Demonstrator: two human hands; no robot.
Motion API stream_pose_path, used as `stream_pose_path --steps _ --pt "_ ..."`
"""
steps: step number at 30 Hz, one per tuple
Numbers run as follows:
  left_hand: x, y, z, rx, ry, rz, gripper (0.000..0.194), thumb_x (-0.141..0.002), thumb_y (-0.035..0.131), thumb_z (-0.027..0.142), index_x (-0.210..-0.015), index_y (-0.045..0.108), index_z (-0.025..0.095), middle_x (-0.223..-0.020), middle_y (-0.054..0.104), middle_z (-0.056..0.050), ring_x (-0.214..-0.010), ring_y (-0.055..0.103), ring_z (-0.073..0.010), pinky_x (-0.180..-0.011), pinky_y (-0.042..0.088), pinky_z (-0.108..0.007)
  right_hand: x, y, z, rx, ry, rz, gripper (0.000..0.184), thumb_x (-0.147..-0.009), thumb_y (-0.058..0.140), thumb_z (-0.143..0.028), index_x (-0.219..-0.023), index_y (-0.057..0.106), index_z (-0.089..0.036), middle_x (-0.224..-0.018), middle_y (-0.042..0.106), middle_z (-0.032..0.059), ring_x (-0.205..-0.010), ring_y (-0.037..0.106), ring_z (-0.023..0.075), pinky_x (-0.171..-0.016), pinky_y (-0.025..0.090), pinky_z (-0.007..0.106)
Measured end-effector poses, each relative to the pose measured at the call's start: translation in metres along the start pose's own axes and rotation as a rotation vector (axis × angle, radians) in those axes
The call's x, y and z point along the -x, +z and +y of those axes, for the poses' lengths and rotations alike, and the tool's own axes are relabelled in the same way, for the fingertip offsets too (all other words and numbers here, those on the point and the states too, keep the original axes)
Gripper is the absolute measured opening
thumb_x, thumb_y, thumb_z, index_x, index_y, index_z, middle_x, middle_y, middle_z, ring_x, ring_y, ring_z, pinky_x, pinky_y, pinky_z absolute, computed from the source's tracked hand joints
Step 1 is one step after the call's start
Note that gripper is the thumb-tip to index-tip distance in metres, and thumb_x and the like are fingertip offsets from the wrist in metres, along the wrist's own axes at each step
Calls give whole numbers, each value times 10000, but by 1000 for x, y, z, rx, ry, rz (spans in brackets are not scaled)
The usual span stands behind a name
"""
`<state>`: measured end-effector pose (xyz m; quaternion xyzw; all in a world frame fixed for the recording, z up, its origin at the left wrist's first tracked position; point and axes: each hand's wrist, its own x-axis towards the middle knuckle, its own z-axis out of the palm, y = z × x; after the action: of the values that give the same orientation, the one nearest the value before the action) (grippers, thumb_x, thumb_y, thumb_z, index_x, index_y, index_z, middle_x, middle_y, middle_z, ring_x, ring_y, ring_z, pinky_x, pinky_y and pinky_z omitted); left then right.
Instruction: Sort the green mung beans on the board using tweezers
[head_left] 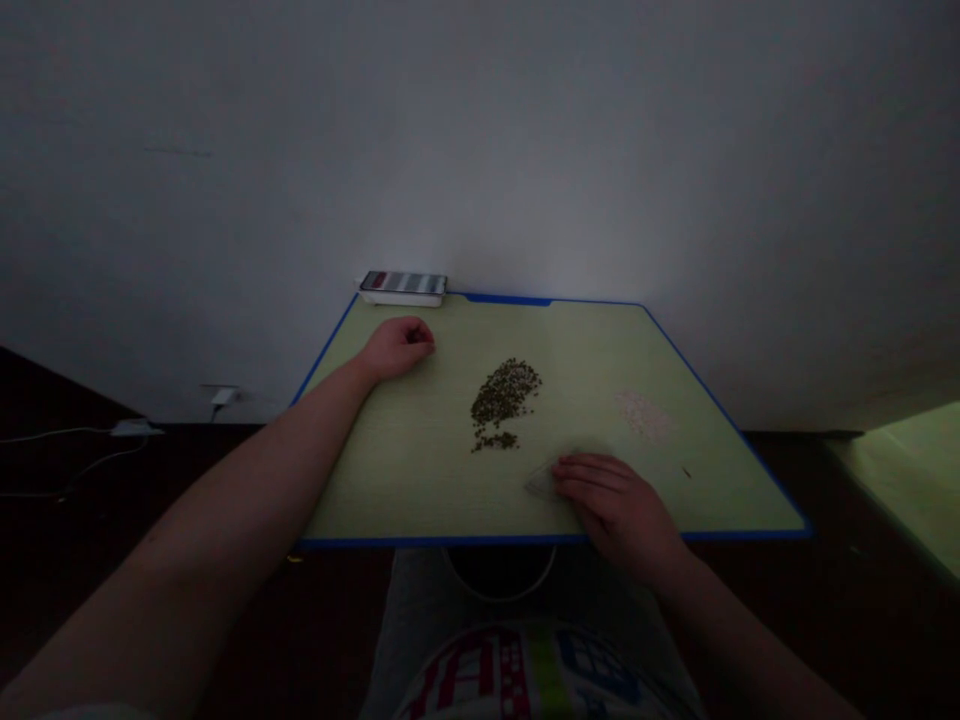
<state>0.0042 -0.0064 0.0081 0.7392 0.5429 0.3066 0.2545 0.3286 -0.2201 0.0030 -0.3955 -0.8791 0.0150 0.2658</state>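
My left hand (397, 346) rests on the far left of the pale green table (420, 480), its fingers curled in. What they hold, if anything, is hidden. My right hand (616, 503) lies near the front edge with its fingers together over a clear, thin piece that looks like plastic (540, 482), partly covered by the fingers. Between the hands is a loose heap of small dark grains or beans (504, 392), with a smaller cluster just in front. A thin patch of pale bits (643, 416) is spread to the right.
At the back left corner a phone (405, 283) lies on a white box (401, 298). A small dark sliver (686, 472) is at the right. A round dark container (501, 575) sits below the table's blue front edge. Cables (135, 428) run along the left floor.
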Motion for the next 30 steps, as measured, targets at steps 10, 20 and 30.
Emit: stream_pose_path --steps 10,20,30 --pt "-3 0 -6 -7 7 -1 177 -640 607 305 -738 635 160 -643 577 4 -601 490 -120 -580 391 -256 2 3 4 -86 3 30 238 -851 520 -104 -958 699 -218 -1030 749 61 -1012 683 208 -904 533 426" --pt "-1 -1 0 47 -11 1 161 -616 595 290 -714 624 165 -624 566 6 -592 478 -121 -576 384 -262 0 2 4 -109 12 46 257 -843 528 -110 -959 721 -235 -1028 748 66 -994 690 213 -886 548 438" --pt "-2 0 -4 44 -38 16 171 -638 602 328 -712 612 174 -591 549 11 -588 474 -124 -553 375 -253 1 2 4 -132 3 60 254 -832 535 -100 -953 712 -236 -1009 752 62 -999 689 220 -877 553 452"
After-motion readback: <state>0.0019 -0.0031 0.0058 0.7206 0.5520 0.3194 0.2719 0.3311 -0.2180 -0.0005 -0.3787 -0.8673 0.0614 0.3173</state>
